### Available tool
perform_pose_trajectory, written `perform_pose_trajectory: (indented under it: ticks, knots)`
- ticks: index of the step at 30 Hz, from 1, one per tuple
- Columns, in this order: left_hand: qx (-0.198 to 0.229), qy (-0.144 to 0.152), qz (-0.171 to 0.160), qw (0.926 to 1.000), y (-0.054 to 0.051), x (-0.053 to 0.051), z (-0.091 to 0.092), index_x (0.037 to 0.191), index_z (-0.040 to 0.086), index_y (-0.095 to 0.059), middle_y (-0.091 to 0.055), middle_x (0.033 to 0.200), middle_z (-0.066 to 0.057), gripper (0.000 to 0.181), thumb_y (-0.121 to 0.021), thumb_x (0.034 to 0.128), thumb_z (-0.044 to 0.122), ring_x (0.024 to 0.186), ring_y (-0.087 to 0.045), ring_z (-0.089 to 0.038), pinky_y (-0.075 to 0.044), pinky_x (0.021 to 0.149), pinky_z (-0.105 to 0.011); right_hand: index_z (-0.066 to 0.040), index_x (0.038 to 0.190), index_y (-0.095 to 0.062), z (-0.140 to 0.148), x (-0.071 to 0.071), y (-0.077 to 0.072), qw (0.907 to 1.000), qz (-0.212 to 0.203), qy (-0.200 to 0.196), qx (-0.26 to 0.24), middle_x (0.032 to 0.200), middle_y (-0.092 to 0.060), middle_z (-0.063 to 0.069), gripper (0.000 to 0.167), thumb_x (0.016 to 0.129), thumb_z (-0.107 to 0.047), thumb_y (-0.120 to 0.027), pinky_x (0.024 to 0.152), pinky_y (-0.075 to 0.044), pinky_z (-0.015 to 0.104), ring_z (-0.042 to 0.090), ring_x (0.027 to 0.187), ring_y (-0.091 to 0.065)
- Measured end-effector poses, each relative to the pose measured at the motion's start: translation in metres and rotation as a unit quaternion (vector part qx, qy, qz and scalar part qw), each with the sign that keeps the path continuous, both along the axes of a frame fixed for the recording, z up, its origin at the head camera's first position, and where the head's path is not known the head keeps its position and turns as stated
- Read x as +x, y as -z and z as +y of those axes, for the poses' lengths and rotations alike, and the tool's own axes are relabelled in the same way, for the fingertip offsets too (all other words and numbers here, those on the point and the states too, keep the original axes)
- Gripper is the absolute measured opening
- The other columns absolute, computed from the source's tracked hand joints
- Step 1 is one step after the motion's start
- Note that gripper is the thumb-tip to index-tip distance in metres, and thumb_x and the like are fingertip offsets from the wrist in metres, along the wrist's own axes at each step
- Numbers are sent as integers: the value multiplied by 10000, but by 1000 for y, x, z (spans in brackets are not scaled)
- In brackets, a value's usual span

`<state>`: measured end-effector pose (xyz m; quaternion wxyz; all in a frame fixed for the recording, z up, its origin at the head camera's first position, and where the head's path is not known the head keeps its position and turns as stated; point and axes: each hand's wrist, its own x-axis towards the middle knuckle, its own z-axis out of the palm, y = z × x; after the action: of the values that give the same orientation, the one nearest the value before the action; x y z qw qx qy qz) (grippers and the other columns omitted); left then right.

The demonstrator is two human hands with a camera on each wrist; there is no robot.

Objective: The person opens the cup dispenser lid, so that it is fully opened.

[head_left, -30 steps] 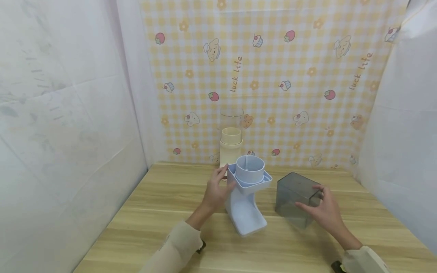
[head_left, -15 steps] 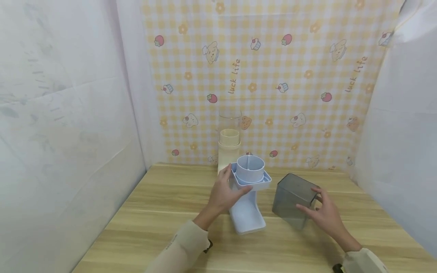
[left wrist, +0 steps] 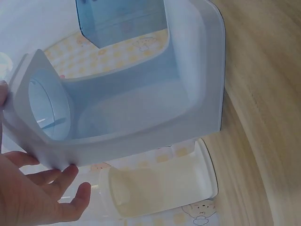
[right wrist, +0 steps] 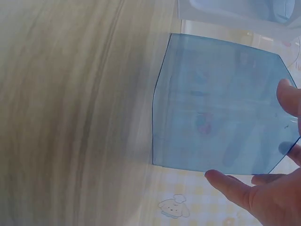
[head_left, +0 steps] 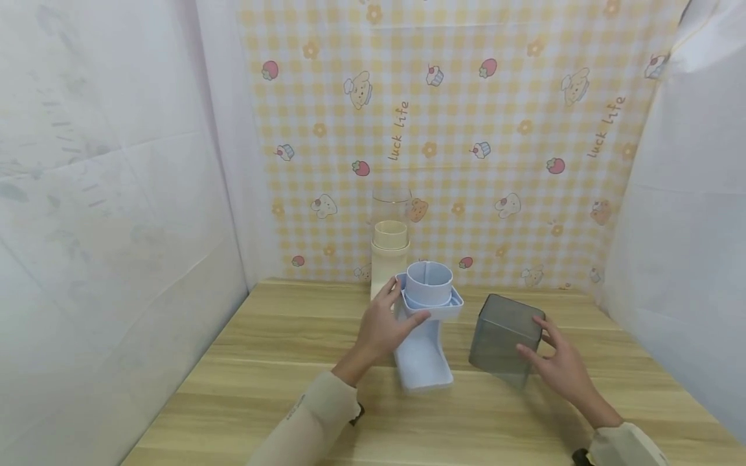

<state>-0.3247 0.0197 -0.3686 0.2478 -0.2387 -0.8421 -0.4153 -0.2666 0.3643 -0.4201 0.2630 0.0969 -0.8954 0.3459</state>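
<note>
A pale blue plastic dispenser stand [head_left: 424,362], with a round collar on its square top and a scooped tray at its foot, is upright in the middle of the table. My left hand [head_left: 381,327] grips the square top, thumb across the front and fingers at the left side; the left wrist view shows fingertips [left wrist: 70,172] against its edge. To the right, my right hand [head_left: 562,369] holds a translucent grey box [head_left: 504,336] between thumb and fingers at its right side. In the right wrist view this box [right wrist: 216,103] looks bluish and see-through.
Behind the stand is a cream dispenser [head_left: 389,265] with a clear cylinder [head_left: 392,202] on top. A checked cloth [head_left: 466,116] hangs along the back of the wooden table [head_left: 280,336]. White sheets [head_left: 116,194] close off both sides.
My left hand has moved right and its thumb has come onto the front of the stand's top. The stand and the grey box have both turned slightly, with my right hand still on the box.
</note>
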Motion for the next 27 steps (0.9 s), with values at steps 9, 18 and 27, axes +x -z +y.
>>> perform_pose_trajectory:
  ticks: [9, 18, 27]
  knots:
    - [43, 335, -270, 9991, -9, -10, 3, 1416, -52, -468, -429, 1467, -217, 857, -748, 837, 514, 1346, -444, -326, -406, 1075, -440, 53, 1277, -587, 1, -2, 2, 9964, 667, 495, -146, 1392, -442, 381, 480, 848, -62, -770, 395, -445, 176, 572, 1020, -591]
    - [-321, 389, -268, 9984, -14, -20, 6, 1430, -42, -448, -420, 1471, -206, 847, -781, 821, 442, 1332, -456, -312, -414, 1069, -403, 49, 1181, -654, -4, -10, -2, 9935, 909, 684, 42, 1317, -505, 388, 399, 813, -29, -789, 404, -399, 169, 541, 920, -642]
    - [-472, 238, -385, 9979, -16, -29, 10, 1427, -23, -464, -458, 1449, -173, 809, -779, 826, 417, 1307, -496, -292, -499, 988, -386, 66, 1178, -655, -6, -20, -6, 9952, 732, 640, 84, 1302, -511, 396, 383, 827, -22, -779, 379, -397, 202, 532, 886, -657]
